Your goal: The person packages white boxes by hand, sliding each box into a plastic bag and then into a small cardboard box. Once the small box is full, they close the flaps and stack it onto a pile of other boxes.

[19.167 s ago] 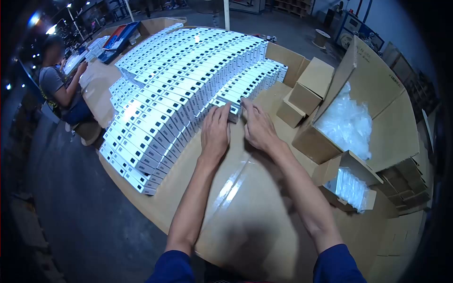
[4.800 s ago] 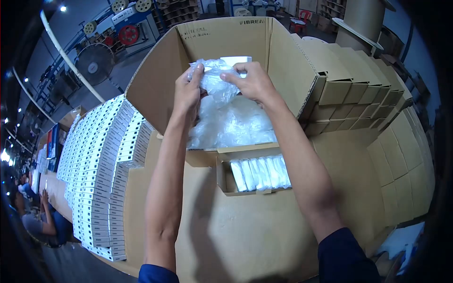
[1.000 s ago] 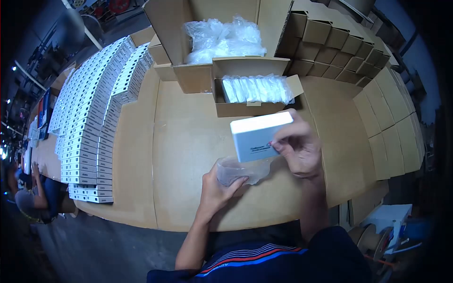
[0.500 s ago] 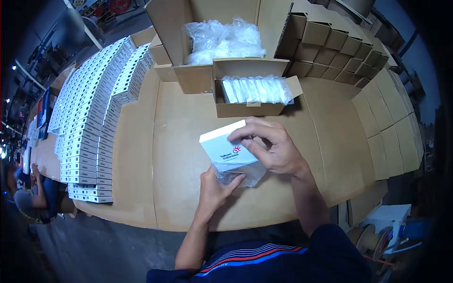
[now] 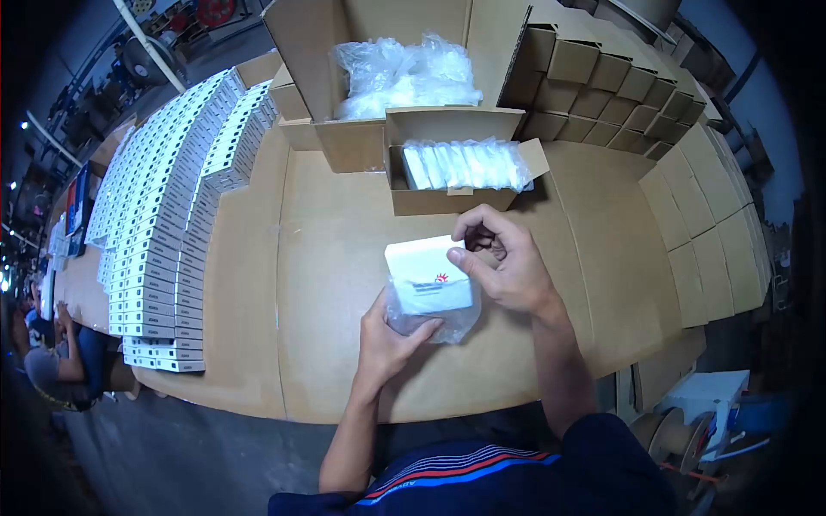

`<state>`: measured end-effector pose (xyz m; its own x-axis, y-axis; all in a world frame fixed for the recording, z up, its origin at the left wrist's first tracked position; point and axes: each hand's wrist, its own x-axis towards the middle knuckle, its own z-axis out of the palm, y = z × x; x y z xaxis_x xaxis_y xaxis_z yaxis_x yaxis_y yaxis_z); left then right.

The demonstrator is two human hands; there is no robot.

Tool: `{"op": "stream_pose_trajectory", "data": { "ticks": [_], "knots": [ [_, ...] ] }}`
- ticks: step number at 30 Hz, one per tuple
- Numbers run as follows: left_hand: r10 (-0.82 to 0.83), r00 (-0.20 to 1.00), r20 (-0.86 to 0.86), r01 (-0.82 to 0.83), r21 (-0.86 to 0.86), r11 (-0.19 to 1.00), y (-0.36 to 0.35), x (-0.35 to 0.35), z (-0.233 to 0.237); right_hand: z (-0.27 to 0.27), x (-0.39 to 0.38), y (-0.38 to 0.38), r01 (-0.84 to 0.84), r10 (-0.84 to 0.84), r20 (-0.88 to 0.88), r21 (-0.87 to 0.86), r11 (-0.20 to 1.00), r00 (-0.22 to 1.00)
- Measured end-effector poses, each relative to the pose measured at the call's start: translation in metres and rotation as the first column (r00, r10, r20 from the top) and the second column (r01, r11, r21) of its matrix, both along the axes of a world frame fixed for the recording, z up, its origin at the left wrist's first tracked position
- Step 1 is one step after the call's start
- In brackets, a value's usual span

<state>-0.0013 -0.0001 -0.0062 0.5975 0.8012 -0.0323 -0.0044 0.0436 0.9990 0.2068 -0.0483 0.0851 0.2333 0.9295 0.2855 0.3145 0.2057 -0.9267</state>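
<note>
A small white box [image 5: 422, 258] with a red logo stands partly inside a clear bubble-wrap bag [image 5: 460, 322], its upper part bare. My left hand [image 5: 391, 340] grips the bag and the lower part of the box, thumb across the front. At the box's upper right corner, my right hand [image 5: 508, 262] pinches the edge between thumb and curled fingers. Beyond both hands sits an open brown carton [image 5: 456, 202], where a row of bubble-wrapped white boxes [image 5: 465, 165] is packed.
Stacks of white boxes [image 5: 155, 215] fill the table's left side. A large carton [image 5: 353, 142] of bubble-wrap bags [image 5: 409, 73] stands at the back. Brown cartons [image 5: 714, 228] are piled on the right. A person [image 5: 64, 361] sits at far left.
The white box has slid deeper into the bag and turned more upright. My right hand has shifted from its top face to the upper right corner.
</note>
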Motion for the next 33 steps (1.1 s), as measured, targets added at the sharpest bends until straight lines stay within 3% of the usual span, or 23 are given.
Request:
{"op": "stream_pose_trajectory", "data": {
  "ticks": [3,5,6,9,13,17,21,23,25,29,33],
  "knots": [
    [-0.046,0.987,0.157,0.073,-0.174,0.982,-0.003,-0.003,-0.005,-0.016,0.000,0.004,0.079,-0.078,0.057,-0.015,0.997,0.995],
    [0.047,0.956,0.291,0.045,-0.300,0.953,-0.005,-0.003,-0.016,-0.023,0.001,0.003,0.087,-0.081,0.059,-0.120,0.989,0.995],
    [0.099,0.931,0.351,0.037,-0.364,0.931,-0.007,-0.002,-0.020,-0.029,0.000,0.002,0.077,-0.086,-0.058,-0.136,0.988,0.995],
    [0.159,0.939,0.305,-0.058,-0.315,0.947,-0.011,0.000,-0.033,-0.048,-0.008,-0.003,0.045,-0.091,-0.439,-0.114,0.992,0.894],
    [0.232,0.922,0.312,-0.143,-0.282,0.949,-0.006,0.003,-0.032,-0.087,-0.015,-0.029,-0.018,-0.070,-0.613,-0.136,0.991,0.787],
    [0.195,0.937,0.289,-0.146,-0.182,0.972,-0.002,0.001,-0.037,-0.099,-0.033,-0.032,0.118,-0.205,-0.654,-0.176,0.977,0.728],
    [0.112,0.973,0.200,-0.105,-0.045,0.993,0.008,-0.005,-0.041,-0.107,-0.032,-0.032,0.152,-0.130,-0.663,-0.025,0.988,0.737],
    [0.112,0.981,0.155,-0.112,-0.010,0.994,0.007,-0.002,-0.019,-0.101,-0.033,-0.029,0.190,-0.122,-0.633,0.041,0.981,0.764],
    [0.091,0.984,0.153,-0.109,0.108,0.988,0.008,0.000,-0.012,-0.104,-0.030,-0.030,0.128,-0.071,-0.652,0.040,0.991,0.755],
    [0.080,0.977,0.200,-0.085,0.017,0.996,0.010,0.000,-0.031,-0.105,-0.036,-0.027,0.111,-0.038,-0.660,0.069,0.991,0.750],
    [0.068,0.976,0.208,-0.026,-0.199,0.980,0.006,0.002,-0.012,-0.126,-0.041,-0.025,0.190,-0.106,-0.650,0.061,0.980,0.752]
  ]
}}
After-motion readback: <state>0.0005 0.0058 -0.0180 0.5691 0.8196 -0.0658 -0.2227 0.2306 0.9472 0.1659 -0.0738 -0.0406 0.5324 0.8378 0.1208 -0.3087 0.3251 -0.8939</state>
